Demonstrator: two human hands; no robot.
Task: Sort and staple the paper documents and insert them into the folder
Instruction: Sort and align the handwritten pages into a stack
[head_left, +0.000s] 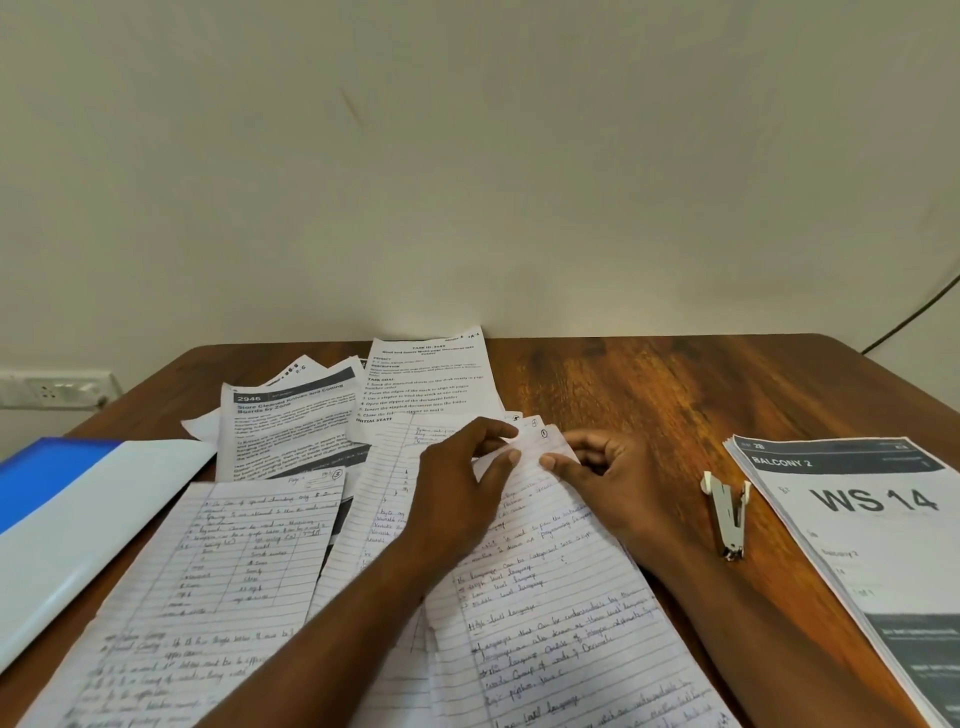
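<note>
Still sorting: left hand (462, 467) and right hand (602, 467) pinching numbered corners of handwritten sheets (545, 571); next, squaring them before reaching for the stapler (727, 512).

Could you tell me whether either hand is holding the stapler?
No, the stapler lies untouched on the table, right of both hands.
</note>
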